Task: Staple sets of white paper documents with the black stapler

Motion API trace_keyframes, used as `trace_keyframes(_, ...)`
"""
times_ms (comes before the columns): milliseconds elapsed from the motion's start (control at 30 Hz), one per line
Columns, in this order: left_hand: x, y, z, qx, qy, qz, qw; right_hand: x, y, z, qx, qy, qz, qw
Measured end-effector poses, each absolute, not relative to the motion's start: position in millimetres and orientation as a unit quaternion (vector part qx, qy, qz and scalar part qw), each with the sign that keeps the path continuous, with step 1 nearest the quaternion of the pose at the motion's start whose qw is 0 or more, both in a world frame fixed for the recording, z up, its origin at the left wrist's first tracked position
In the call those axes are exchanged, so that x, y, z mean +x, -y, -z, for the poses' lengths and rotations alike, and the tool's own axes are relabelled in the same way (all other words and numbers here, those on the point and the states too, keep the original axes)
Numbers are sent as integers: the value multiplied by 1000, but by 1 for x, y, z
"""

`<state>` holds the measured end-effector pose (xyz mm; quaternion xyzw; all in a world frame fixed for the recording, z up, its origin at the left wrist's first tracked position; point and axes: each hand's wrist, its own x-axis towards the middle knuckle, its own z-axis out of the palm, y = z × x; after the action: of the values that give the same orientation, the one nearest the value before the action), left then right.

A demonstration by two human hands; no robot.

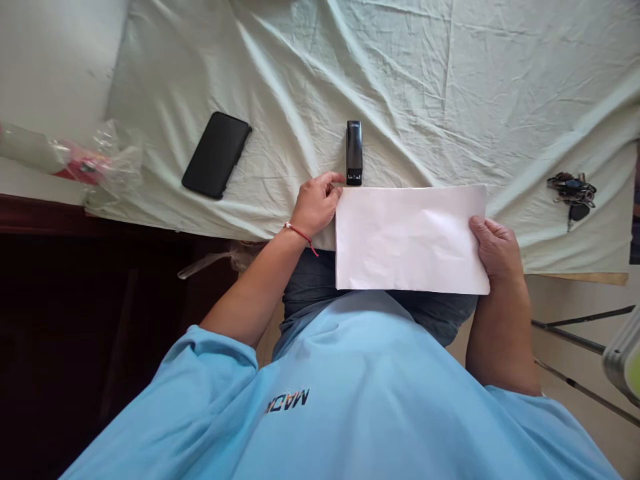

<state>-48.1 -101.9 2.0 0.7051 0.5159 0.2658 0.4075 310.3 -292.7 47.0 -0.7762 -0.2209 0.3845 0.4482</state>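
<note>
A small stack of white paper sheets (pixel 410 240) lies partly on the cloth edge and partly over my lap. My right hand (pixel 500 250) grips its right edge, thumb on top and fingers underneath. At the upper left corner of the paper is my left hand (pixel 317 203), its thumb and bent fingers closed at the corner. The left index finger stretches towards a black stapler (pixel 355 150), close to its near end; whether they touch I cannot tell. The stapler lies lengthwise just beyond the paper's top edge.
A wrinkled pale green cloth (pixel 400 80) covers the table. To the left lies a black phone (pixel 217 155), with a plastic-wrapped item (pixel 90 163) farther left. A bunch of keys (pixel 574 192) rests at the right. Metal bars (pixel 570 337) stand below the right table edge.
</note>
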Motion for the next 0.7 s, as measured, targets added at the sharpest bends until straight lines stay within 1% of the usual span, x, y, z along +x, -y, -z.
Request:
trace_keyframes(133, -36, 91, -3, 680, -557, -264, 397, 311, 285, -54, -782, 202, -372, 457)
trace_keyframes(367, -19, 69, -2, 682, -588, -242, 361, 319, 276, -57, -795, 218, -368, 431)
trace_keyframes(567, -15, 60, 12, 688, -575, -262, 357, 329, 273, -48, -780, 249, -355, 450)
trace_keyframes(700, -19, 66, 21, 696, -548, -312, 342, 333, 273, -40, -777, 262, -344, 458)
